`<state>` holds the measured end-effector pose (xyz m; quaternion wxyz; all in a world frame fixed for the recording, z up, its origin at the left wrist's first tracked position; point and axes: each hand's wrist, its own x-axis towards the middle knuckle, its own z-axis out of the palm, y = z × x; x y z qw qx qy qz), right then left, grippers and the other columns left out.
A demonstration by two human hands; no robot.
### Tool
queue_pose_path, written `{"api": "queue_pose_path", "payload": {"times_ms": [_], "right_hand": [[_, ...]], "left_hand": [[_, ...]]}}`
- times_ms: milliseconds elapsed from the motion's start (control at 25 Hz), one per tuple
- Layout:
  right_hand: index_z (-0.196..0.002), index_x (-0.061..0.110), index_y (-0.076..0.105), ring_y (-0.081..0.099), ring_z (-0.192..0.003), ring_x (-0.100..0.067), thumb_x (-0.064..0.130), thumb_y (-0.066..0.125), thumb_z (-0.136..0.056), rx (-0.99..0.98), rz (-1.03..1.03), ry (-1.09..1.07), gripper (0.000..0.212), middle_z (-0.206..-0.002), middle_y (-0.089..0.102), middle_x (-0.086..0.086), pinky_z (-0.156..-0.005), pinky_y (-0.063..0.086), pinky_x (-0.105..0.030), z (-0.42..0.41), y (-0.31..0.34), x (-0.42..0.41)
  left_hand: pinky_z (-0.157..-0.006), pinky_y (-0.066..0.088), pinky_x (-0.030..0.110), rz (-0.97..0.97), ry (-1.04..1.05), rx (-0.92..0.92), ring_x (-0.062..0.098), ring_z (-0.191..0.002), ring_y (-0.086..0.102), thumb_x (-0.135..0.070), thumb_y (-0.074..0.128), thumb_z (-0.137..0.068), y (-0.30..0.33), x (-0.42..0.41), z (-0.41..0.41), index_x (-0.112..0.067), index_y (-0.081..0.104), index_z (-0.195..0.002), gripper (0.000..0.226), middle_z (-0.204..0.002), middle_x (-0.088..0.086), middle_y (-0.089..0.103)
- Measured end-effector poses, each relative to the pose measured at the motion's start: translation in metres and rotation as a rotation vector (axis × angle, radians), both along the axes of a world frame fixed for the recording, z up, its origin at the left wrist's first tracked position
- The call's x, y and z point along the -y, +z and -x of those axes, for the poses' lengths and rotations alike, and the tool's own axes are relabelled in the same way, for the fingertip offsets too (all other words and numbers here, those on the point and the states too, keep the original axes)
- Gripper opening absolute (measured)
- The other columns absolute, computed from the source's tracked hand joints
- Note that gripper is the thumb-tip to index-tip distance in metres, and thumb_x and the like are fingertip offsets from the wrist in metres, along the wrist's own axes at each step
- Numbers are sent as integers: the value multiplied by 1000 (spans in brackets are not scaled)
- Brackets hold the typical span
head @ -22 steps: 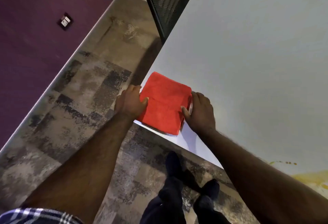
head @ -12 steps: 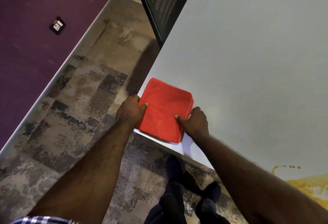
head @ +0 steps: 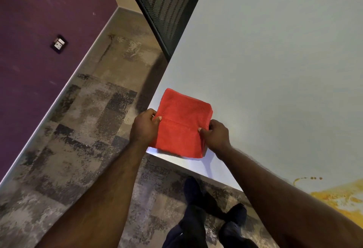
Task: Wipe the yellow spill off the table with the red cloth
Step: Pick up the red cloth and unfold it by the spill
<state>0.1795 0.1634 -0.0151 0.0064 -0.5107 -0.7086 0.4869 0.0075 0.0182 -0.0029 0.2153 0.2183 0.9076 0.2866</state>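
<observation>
We hold the folded red cloth [head: 181, 124] by its two side edges at the near corner of the white table [head: 275, 70]. Our left hand [head: 144, 128] grips the cloth's left edge, thumb laid on top and fingers curled beneath; our right hand [head: 215, 135] pinches the opposite edge the same way, thumb pressed onto the fabric. The cloth lies between the two hands, its far half resting over the tabletop beyond our knuckles and its near edge hanging just past the table's front rim. Whether the near part touches the surface we cannot tell.

The yellow spill [head: 337, 198] spreads across the table well apart from the cloth, out past our right forearm toward the near right, with a few small drops trailing at its far margin. Beyond our left hand a black mesh chair [head: 167, 5] stands against the table's side edge. A purple wall [head: 39, 41] with a small socket plate [head: 59, 44] runs off to the left of our left arm, above mottled carpet [head: 78, 139].
</observation>
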Motion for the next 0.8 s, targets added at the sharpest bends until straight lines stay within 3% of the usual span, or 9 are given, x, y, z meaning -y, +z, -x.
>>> {"api": "queue_pose_path", "payload": {"times_ms": [160, 360, 560, 800], "right_hand": [[-91, 2, 63, 64, -88, -31, 17, 69, -82, -112, 13, -115, 19, -91, 69, -13, -80, 54, -46, -31, 22, -17], [-103, 13, 66, 67, -91, -27, 14, 74, -79, -226, 40, -249, 26, -98, 72, -7, -83, 56, -45, -85, 52, -39], [-93, -1, 71, 68, -92, -35, 8, 64, -86, -294, 24, -323, 13, -96, 72, -21, -85, 55, -55, -159, 73, -67], [-108, 24, 68, 65, -105, -26, -2, 57, -90, -508, 93, -418, 33, -114, 70, -9, -89, 53, -42, -260, 91, -87]], "left_hand": [[-71, 48, 34, -154, -22, 82, 24, -77, 60, -18, 65, -90, 19, -13, -18, -10, 68, -97, 10, -84, 5, 66], [-63, 45, 28, -279, -101, 266, 17, -76, 61, -23, 62, -93, 40, -42, -51, -32, 65, -100, 12, -84, -5, 66], [-65, 48, 37, -358, -223, 519, 21, -75, 57, -17, 56, -98, 52, -88, -102, -37, 65, -104, 23, -81, 0, 57], [-56, 52, 26, -393, -301, 790, 13, -68, 58, -11, 50, -100, 71, -130, -188, -34, 64, -111, 29, -82, 3, 58]]}}
